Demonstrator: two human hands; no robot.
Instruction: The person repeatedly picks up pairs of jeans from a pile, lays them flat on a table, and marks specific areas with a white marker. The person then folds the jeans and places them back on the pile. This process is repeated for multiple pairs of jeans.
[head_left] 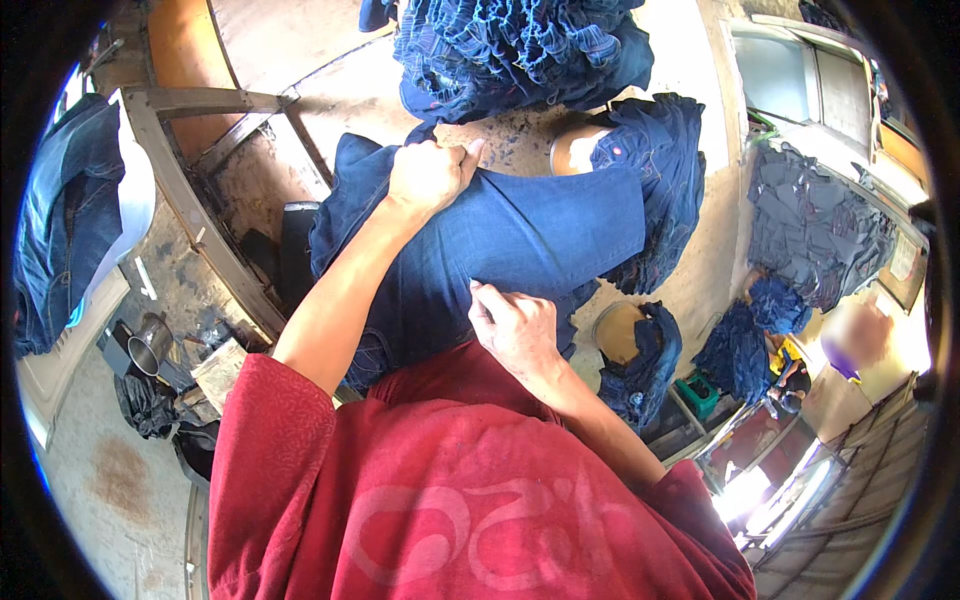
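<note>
A pair of blue jeans (540, 235) is stretched over a rounded form in front of me, its leg bunched at the far end (665, 160). My left hand (428, 175) is closed on the denim near the far left edge of the garment. Closer to my body, my right hand (515, 325) pinches the fabric at the near edge. I wear a red short-sleeved shirt (450, 490).
A heap of bunched blue jeans (515, 45) lies beyond the form. More jeans hang at left (65, 220) and pile at right (815, 225). A wooden frame (185, 190) stands at left, with a metal cup (150, 345) below. A second form (635, 345) stands at right.
</note>
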